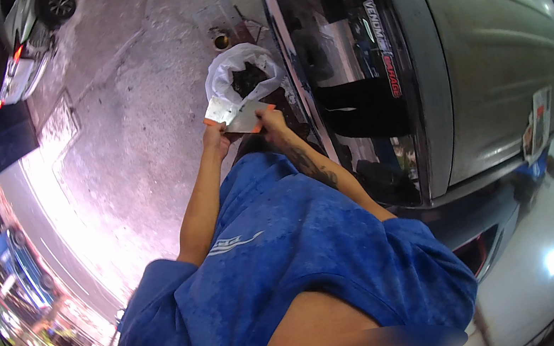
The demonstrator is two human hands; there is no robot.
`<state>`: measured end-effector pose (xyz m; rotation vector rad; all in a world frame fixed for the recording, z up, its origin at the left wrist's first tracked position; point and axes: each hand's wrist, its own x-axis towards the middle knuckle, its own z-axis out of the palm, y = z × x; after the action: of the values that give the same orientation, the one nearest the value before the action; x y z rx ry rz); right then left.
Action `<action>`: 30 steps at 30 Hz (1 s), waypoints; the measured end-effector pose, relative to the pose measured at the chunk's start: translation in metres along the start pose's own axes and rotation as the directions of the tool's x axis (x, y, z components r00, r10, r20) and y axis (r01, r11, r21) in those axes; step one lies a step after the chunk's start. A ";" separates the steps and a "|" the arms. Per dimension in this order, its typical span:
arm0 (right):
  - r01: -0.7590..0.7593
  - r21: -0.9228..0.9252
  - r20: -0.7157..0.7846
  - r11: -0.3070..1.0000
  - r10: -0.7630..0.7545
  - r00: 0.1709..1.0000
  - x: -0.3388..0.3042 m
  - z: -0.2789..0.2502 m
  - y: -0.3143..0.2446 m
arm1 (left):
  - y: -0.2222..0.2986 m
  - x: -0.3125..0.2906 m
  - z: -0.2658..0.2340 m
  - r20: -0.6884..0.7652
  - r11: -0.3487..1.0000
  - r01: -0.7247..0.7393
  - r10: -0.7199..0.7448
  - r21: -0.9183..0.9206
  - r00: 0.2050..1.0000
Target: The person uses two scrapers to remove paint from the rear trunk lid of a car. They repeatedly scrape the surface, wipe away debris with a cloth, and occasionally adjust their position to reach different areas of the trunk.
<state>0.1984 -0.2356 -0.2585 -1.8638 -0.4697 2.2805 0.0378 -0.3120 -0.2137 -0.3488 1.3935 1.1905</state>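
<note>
In front of my body, both hands are closed on flat silvery plates with orange edges. They look like two thin metal spreaders, one partly over the other, but I cannot tell for sure. My left hand grips the left end by an orange edge. My right hand pinches the right end, near another orange edge. Just beyond the plates stands a white plastic bag, open at the top, with dark stuff inside. Some of my fingers are hidden under the plates.
A dark car with a rear window and grey roof stands close on my right. A small round container with dark contents sits on the concrete floor beyond the bag. Another car is at the far left.
</note>
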 end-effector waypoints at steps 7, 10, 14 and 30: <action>0.326 -0.415 -0.100 0.850 -0.398 0.912 0.042 0.075 -0.014 | 0.044 -0.001 -0.040 -0.139 0.809 -0.035 0.143 0.586 0.980; 0.446 -0.755 0.189 0.481 -0.493 0.850 0.028 0.084 -0.033 | 0.052 0.004 -0.058 -0.245 0.385 0.035 0.511 0.922 0.824; 0.646 -0.756 0.401 0.105 -0.706 0.584 -0.008 0.103 -0.035 | 0.055 0.003 -0.081 -0.391 0.684 0.103 0.281 0.723 0.876; 0.981 -0.193 0.753 0.002 -0.640 0.150 -0.010 0.117 -0.013 | 0.136 0.045 -0.244 -0.554 0.982 0.180 -0.118 0.058 0.824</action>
<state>0.0855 -0.2428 -0.2243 -0.4578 -2.1093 1.4964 -0.2180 -0.4277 -0.2506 -0.7551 1.8795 0.9099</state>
